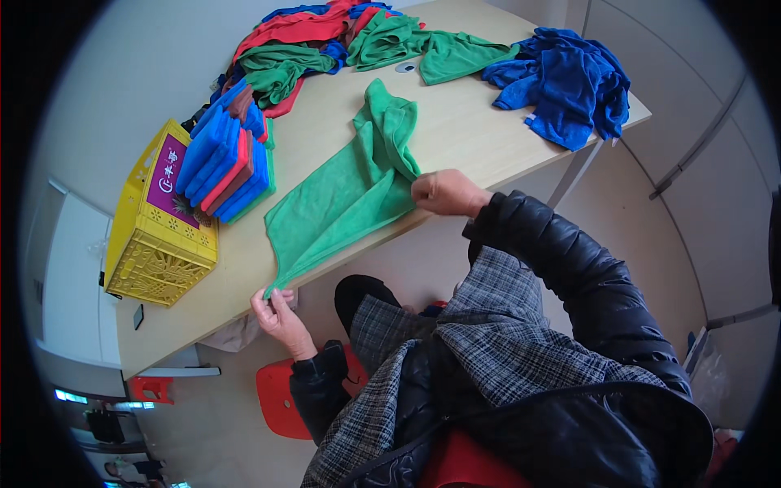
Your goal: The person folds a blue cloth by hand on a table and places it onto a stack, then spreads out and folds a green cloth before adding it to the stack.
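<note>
A green cloth (pixel 333 203) lies partly spread along the table's front edge, its far end bunched up in folds. My left hand (pixel 281 317) pinches the near left corner between thumb and fingers, just off the table edge. At the cloth's right side, my right hand (pixel 446 193) is closed on the edge, knuckles up; its fingertips are hidden. To the left rises a stack of folded cloths (pixel 230 167) in blue, red and green, right beside a yellow plastic crate (pixel 163 256) with a purple panel.
On the wooden table (pixel 464 114), a heap of red, green and blue cloths (pixel 297 41) fills the back left. Loose green cloths (pixel 464 55) lie at the back, and crumpled blue cloths (pixel 569 85) at the right end. A red stool (pixel 281 398) stands below.
</note>
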The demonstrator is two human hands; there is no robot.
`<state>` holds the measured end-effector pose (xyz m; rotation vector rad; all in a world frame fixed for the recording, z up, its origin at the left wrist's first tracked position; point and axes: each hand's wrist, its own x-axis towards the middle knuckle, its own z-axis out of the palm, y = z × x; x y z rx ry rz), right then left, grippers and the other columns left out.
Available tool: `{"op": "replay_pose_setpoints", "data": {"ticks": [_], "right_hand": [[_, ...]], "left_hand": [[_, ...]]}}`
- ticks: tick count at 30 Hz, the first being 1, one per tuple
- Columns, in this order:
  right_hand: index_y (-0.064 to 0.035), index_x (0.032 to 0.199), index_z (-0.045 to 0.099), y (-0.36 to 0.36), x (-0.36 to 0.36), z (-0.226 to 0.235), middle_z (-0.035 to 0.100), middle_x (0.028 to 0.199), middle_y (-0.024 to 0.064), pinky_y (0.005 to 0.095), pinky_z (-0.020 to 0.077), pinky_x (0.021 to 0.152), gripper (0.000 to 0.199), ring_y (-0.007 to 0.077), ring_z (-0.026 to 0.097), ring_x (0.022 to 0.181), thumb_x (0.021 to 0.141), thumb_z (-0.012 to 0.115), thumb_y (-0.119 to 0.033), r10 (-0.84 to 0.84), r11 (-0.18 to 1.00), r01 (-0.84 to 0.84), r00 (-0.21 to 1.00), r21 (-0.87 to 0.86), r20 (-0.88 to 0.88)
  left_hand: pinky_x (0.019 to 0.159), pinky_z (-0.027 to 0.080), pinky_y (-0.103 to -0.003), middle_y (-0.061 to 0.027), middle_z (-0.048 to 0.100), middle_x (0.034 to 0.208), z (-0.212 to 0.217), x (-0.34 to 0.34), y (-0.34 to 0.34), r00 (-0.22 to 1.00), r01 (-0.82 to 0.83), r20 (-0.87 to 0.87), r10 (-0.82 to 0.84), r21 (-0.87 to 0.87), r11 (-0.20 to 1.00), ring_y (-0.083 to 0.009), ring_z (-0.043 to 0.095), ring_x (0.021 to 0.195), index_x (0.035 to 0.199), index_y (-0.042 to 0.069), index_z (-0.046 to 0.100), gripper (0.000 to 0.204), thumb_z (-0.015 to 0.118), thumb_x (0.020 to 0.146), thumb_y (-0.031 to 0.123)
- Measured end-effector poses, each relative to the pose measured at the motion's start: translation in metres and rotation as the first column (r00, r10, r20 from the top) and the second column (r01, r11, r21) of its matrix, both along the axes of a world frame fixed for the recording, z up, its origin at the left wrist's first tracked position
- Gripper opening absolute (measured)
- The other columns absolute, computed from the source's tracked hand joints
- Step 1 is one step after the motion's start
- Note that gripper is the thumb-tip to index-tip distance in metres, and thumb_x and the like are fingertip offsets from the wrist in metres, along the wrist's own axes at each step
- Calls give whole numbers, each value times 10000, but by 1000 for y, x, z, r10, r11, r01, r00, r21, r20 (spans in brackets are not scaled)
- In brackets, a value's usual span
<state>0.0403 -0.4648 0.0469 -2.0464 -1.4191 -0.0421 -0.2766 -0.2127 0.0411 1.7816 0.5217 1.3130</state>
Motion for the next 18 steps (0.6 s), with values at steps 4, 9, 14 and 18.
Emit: {"op": "replay_pose_setpoints", "data": {"ticks": [4, 9, 14, 18], "right_hand": [[-47, 913, 706, 17, 50, 17, 703, 786, 98, 358, 536, 610, 190, 235, 675, 639, 838, 647, -212, -88, 984, 135, 934, 114, -346], [52, 1171, 621, 71, 131, 4, 685, 1000, 126, 316, 559, 573, 389, 192, 700, 699, 910, 657, -234, -143, 921, 372, 603, 119, -785], [65, 1107, 613, 113, 192, -25, 666, 987, 136, 364, 561, 543, 374, 250, 703, 705, 908, 682, -244, -235, 843, 538, 321, -28, -918], [28, 1004, 642, 146, 209, -39, 672, 874, 129, 388, 516, 501, 368, 241, 661, 618, 885, 704, -314, -323, 832, 544, 308, -113, -895]], "left_hand": [[675, 485, -262, -79, 602, 839, -11, -14, -1, 998, -7, -60, 5, -28, 1000, -123, 573, 712, 1032, -14, 531, 66, 534, 1001, 45], [660, 500, -268, -75, 600, 815, -30, -20, -4, 996, -39, -89, 31, -97, 994, -127, 582, 696, 1001, -16, 547, 63, 541, 995, 47], [665, 503, -264, -61, 603, 846, -33, -22, -9, 989, -42, -149, 22, -133, 990, -116, 588, 699, 998, -7, 576, 48, 560, 981, 36], [671, 499, -248, -40, 608, 866, -26, -29, -12, 988, -83, -146, 58, -169, 982, -100, 588, 716, 1024, -5, 594, 62, 565, 982, 30]]}}
